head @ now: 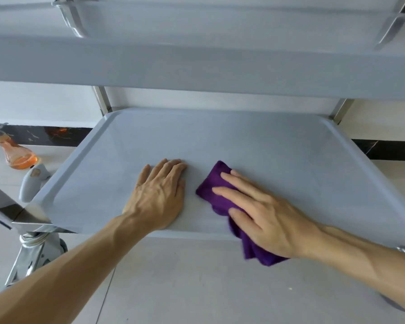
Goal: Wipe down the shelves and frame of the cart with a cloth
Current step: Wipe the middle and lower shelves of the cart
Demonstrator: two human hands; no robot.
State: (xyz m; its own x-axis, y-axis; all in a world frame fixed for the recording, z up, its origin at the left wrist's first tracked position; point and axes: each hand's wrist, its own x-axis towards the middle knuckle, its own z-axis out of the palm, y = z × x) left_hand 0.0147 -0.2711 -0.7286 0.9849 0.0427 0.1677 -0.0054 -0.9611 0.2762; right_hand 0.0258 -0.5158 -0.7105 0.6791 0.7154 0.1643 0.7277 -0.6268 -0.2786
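Two bare forearms are reaching in from the near edge, over the pale tiled floor (197, 288). Far left on that floor, an orange spray bottle (17, 155) is lying on its side, with a small grey object (32, 181) just beside it, near the cart's corner. Below that corner a metal caster bracket (33, 253) is showing under the lowest shelf (220, 141), a grey tray with a raised rim. The left hand (158, 195) is lying flat on this shelf near its front edge, fingers spread and straight, its grip holding nothing. Just to its right, apart from it, the right hand (264, 218) is pressing a purple cloth (214, 188) against the shelf surface, fingers extended flat over it rather than curled; part of the cloth is hanging over the front rim. Overhead, a second grey shelf (197, 64) is spanning the view between metal uprights.
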